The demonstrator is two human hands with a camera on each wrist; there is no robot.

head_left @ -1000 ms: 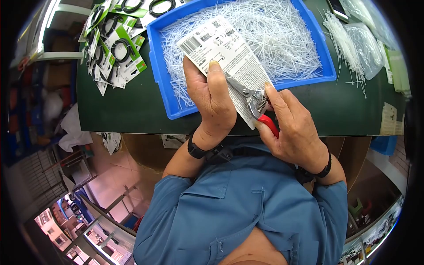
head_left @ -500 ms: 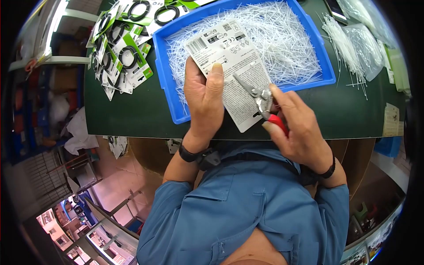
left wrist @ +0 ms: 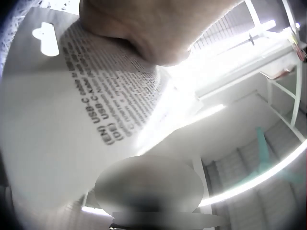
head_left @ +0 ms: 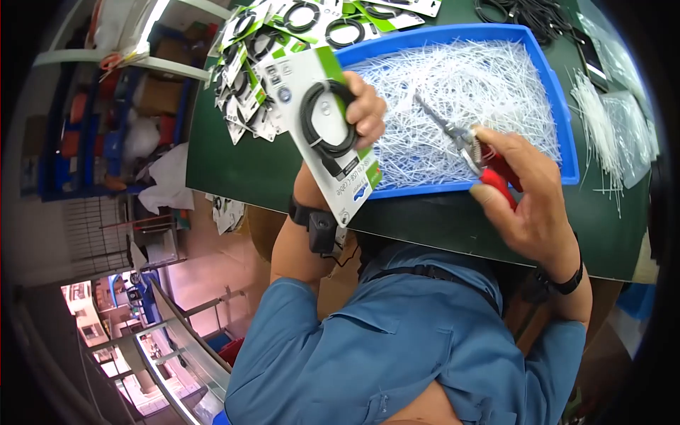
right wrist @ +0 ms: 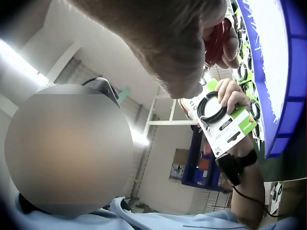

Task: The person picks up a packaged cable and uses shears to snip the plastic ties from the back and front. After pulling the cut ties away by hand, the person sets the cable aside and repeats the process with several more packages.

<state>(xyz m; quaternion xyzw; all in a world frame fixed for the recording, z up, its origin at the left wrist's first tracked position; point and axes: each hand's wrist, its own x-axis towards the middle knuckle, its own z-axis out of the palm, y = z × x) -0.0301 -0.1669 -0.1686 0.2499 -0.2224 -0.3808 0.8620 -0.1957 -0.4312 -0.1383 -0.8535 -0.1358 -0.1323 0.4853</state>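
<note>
My left hand (head_left: 366, 110) grips a white and green cable card (head_left: 287, 85), thumb behind it and fingers curled over its front edge. A black USB cable (head_left: 309, 117) is coiled on the card, its front turned up in the head view. Fine print on the card's back (left wrist: 43, 110) and its hang hole show in the left wrist view. To the right, over the tray, my right hand (head_left: 535, 191) grips red-handled snips (head_left: 464, 142), blades pointing away to the upper left. The snips are apart from the card.
A blue tray (head_left: 425, 190) full of thin white plastic strips stands on the green table (head_left: 418, 219). More carded cables (head_left: 244, 92) lie piled at the left and back. At the right are white cable ties (head_left: 595, 131), plastic bags (head_left: 629, 134), a phone (head_left: 589, 57) and loose black cables (head_left: 542, 18).
The card has turned from its printed back to its cable side and moved left, away from the snips. My right hand has shifted right with the snips. The head view has swung left.
</note>
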